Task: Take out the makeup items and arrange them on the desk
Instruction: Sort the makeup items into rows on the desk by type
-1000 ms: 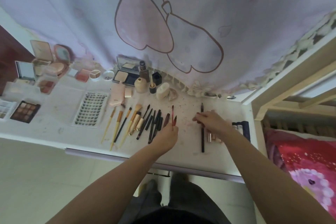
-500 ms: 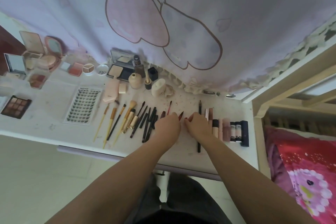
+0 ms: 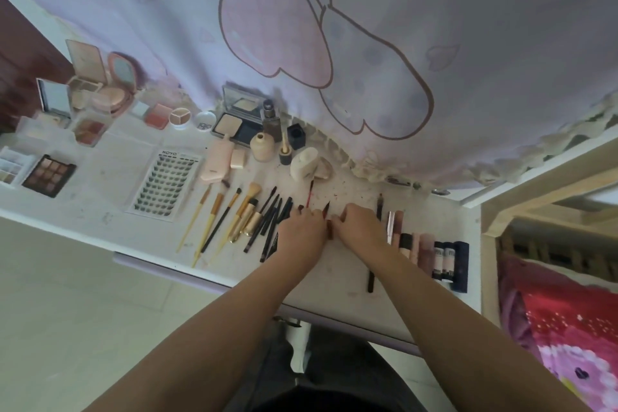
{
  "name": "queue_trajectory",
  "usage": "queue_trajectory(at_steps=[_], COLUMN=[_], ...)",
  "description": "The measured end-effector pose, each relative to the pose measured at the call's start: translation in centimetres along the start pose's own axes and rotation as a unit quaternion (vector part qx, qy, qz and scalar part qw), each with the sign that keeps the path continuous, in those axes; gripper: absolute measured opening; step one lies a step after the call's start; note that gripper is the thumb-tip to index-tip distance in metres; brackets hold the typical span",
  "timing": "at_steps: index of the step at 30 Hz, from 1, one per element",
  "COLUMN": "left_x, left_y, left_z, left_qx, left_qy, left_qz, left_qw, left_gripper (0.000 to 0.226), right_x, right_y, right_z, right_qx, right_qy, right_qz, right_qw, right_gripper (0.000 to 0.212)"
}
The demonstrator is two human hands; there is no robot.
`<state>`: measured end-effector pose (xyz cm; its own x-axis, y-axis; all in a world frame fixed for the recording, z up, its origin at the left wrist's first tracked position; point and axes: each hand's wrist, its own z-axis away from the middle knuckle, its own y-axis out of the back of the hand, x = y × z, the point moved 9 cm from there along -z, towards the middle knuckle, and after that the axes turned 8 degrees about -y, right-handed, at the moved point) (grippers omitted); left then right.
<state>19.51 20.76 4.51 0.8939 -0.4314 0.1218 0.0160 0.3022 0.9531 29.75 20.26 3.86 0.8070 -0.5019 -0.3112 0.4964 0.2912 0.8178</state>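
On the white desk (image 3: 100, 201), my left hand (image 3: 302, 227) and my right hand (image 3: 359, 226) meet knuckles-up over a dark red pencil (image 3: 326, 210). Their fingertips close on it from both sides, and only its pointed tip shows. A thin red liner brush (image 3: 309, 192) lies just beyond my left knuckles. Left of my hands lie a row of gold-handled brushes (image 3: 234, 214) and black pencils (image 3: 272, 217). A long black pencil (image 3: 372, 273) runs under my right wrist. Lipstick and concealer tubes (image 3: 424, 251) lie side by side at the right.
Farther back are a false-lash card (image 3: 164, 184), an eyeshadow palette (image 3: 49, 175), open compacts (image 3: 110, 90), a powder case (image 3: 230, 125) and small bottles (image 3: 262, 147). A printed curtain (image 3: 368, 43) hangs behind the desk. A wooden bed frame (image 3: 535, 197) and red bedding (image 3: 568, 328) border the right.
My right hand left the long black pencil and moved left to meet my left hand. The tubes it covered now show. The thin red brush now lies on the desk.
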Motion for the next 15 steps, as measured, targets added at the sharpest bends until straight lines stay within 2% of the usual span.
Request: queue_trajectory(at_steps=[4, 7, 10, 15], left_x=[3.2, 6.6, 8.3, 8.4], left_y=[1.3, 1.2, 0.0, -1.6], left_z=[-0.7, -1.2, -1.8, -2.5], left_qx=[0.029, 0.02, -0.007, -0.039], left_qy=[-0.062, -0.107, -0.111, -0.083], left_qz=[0.009, 0.04, 0.047, 0.055], left_qw=[0.998, 0.993, 0.993, 0.994], left_gripper=[0.02, 0.025, 0.025, 0.028], right_x=[3.0, 4.1, 3.7, 4.5], right_y=[4.9, 6.6, 6.1, 4.4], right_z=[-2.1, -3.0, -3.6, -4.1], right_qx=[0.054, 0.057, 0.066, 0.04], right_qy=[-0.032, -0.036, -0.028, -0.037], right_qz=[-0.026, 0.027, 0.099, 0.144], right_qw=[0.998, 0.997, 0.993, 0.988], right_gripper=[0.023, 0.027, 0.028, 0.03])
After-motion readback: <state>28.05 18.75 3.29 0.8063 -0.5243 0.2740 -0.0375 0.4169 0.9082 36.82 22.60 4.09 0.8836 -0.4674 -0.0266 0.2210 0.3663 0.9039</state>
